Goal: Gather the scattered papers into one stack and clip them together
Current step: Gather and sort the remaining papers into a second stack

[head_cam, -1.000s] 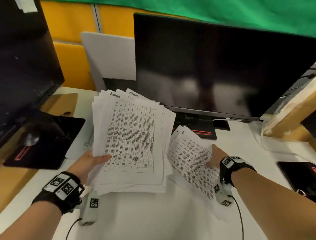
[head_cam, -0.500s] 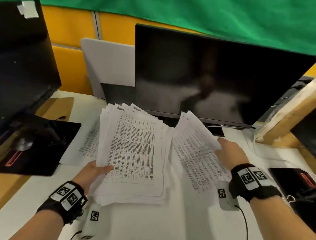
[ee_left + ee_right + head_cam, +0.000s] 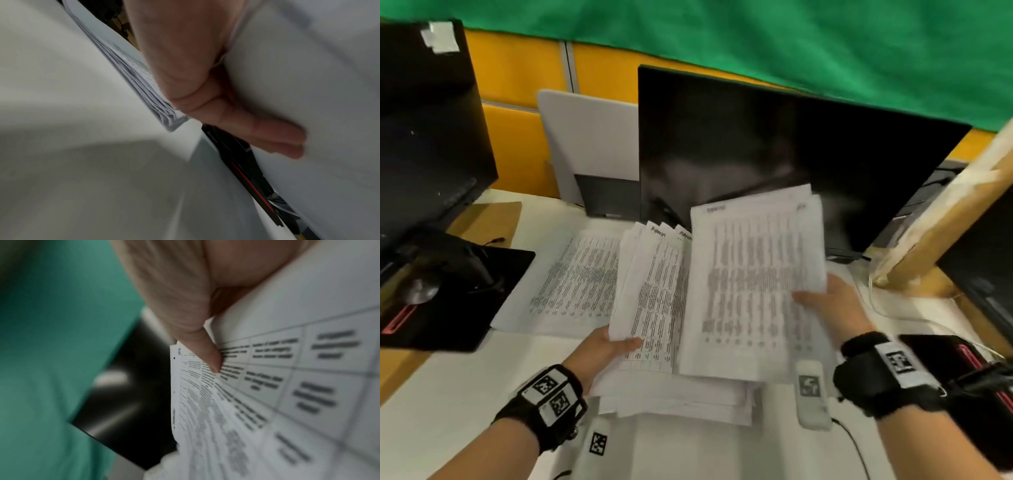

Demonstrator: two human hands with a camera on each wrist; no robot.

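Note:
A thick, fanned stack of printed papers [image 3: 654, 298] is held up off the white desk by my left hand [image 3: 616, 346], thumb on top and fingers [image 3: 267, 134] beneath the stack [image 3: 131, 71]. My right hand [image 3: 822, 298] pinches a smaller bundle of printed sheets [image 3: 753, 270] by its right edge, laying it over the right part of the big stack. The right wrist view shows my thumb [image 3: 207, 356] pressed on the sheets [image 3: 267, 386]. More loose sheets [image 3: 575, 277] lie flat on the desk at the left. No clip is in view.
A black monitor [image 3: 774, 157] stands right behind the papers. To the left is another monitor's black base [image 3: 448, 291]; a white board [image 3: 589, 144] leans on the yellow partition. At the right are a wooden beam [image 3: 945, 219] and a black device [image 3: 962, 363]. Bare desk [image 3: 465, 387] lies near me.
My right hand lifted the smaller bundle off the desk and swung it left over the stack in my left hand. Sheets on the desk at the left came into view.

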